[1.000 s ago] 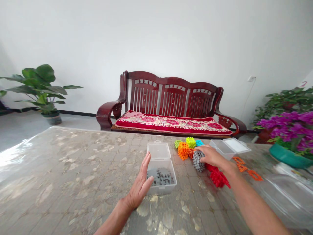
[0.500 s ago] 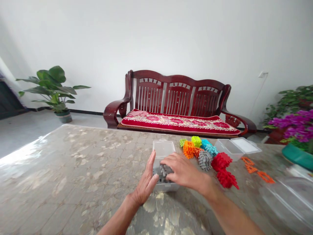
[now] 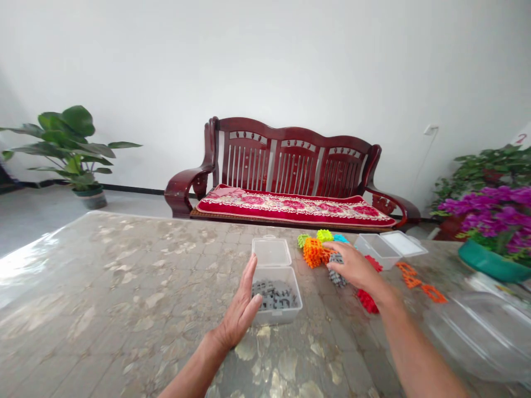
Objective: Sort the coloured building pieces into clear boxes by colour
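Observation:
A clear plastic box (image 3: 277, 317) stands in front of me with its lid (image 3: 271, 252) folded back. Flat grey interlocking pieces (image 3: 276, 294) lie inside it. My left hand (image 3: 243, 309) is against the box's left side, fingers stretched and thumb apart at the near rim. To the right, my right hand (image 3: 357, 270) reaches over a cluster of grey pieces (image 3: 337, 276), thumb and index finger spread over it; whether they press on it I cannot tell. Orange blocks (image 3: 313, 252) sit just left of that hand. Red pieces (image 3: 367, 301) are partly hidden under it.
Lime-green blocks (image 3: 324, 235) and blue pieces (image 3: 341, 238) sit behind. Another open clear box (image 3: 377, 251) and flat orange pieces (image 3: 433, 293) lie to the right. A large clear container (image 3: 477, 337) and a flower pot (image 3: 493, 260) occupy the table's right side.
My right hand has left the grey pieces in the box and moved right to the grey cluster. My left hand stays at the box. The view has turned slightly right.

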Action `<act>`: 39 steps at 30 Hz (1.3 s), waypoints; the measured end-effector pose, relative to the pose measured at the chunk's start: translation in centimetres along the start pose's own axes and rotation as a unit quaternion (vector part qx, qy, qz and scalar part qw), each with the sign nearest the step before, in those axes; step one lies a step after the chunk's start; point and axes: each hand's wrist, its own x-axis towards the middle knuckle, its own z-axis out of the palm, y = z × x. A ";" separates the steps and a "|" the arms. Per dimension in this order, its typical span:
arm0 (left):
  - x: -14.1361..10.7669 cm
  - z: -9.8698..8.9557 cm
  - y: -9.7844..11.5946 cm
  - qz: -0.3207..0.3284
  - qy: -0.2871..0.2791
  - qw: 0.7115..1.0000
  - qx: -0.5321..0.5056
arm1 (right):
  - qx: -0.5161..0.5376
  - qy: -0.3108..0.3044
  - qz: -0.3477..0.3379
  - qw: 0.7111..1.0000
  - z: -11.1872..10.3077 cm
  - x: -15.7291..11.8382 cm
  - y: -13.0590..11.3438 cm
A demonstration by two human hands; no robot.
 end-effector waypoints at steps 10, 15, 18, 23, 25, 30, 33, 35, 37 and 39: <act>0.0 -0.1 -0.3 0.002 -0.001 1.000 0.001 | -0.105 -0.133 0.020 0.985 0.3 0.1 6.4; 0.0 -0.1 -0.2 0.005 -0.002 1.000 0.004 | -0.124 -0.137 0.031 0.982 0.4 0.1 6.0; 0.0 -0.1 -0.1 0.004 -0.002 1.000 0.005 | -0.145 -0.131 0.018 0.980 0.2 0.1 5.8; 0.0 -0.1 0.0 0.011 -0.002 1.000 0.009 | -0.138 -0.107 0.031 0.984 -0.9 0.0 3.8; 0.0 -0.1 0.0 0.016 -0.003 1.000 0.012 | -0.097 -0.095 0.021 0.991 -1.5 -0.1 1.5; 0.1 -0.1 -0.1 0.018 -0.003 1.000 0.018 | -0.003 -0.108 -0.087 0.990 -1.8 -0.5 -6.5; 0.0 0.0 -0.3 0.020 -0.004 1.000 0.019 | 0.002 -0.143 -0.132 0.981 -1.1 -0.5 -10.5; 0.0 0.0 -0.3 0.021 -0.006 0.999 0.023 | -0.007 -0.161 -0.159 0.974 -0.3 -0.3 -11.9; 0.0 0.0 -0.4 0.022 -0.008 0.999 0.029 | -0.021 -0.174 -0.186 0.967 0.5 0.0 -12.3; 0.0 0.0 -0.4 0.023 -0.008 0.999 0.033 | -0.029 -0.194 -0.207 0.958 1.2 0.2 -12.2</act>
